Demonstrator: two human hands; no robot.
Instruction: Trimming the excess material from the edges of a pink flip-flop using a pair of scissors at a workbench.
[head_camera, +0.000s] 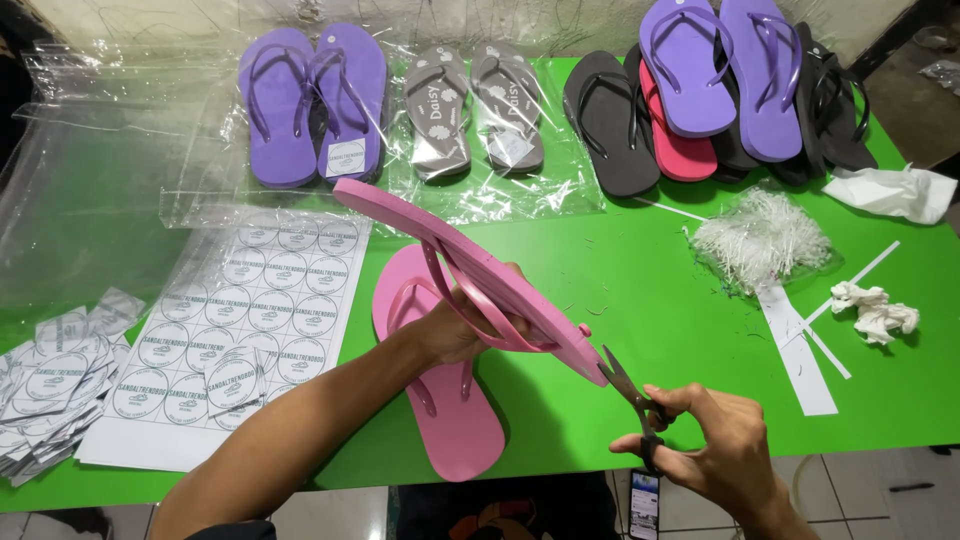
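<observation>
Left hand (455, 335) grips a pink flip-flop (470, 275) tilted up above the green desk (640, 300), right hand (715, 450) closed on scissors (632, 400) at its heel edge (second pink flip-flop (440, 400) lies flat right underneath).

— What do you have on your arms?

— Nothing that shows: both your forearms are bare from the bottom edge of the view up to the wrists, with no sleeve or cuff in sight.

— And your hands?

— Your left hand (455, 330) and your right hand (715, 450) wear no gloves. You have no ring, watch or band on the fingers and wrists that show.

— Nails?

— Short and plain.
</observation>
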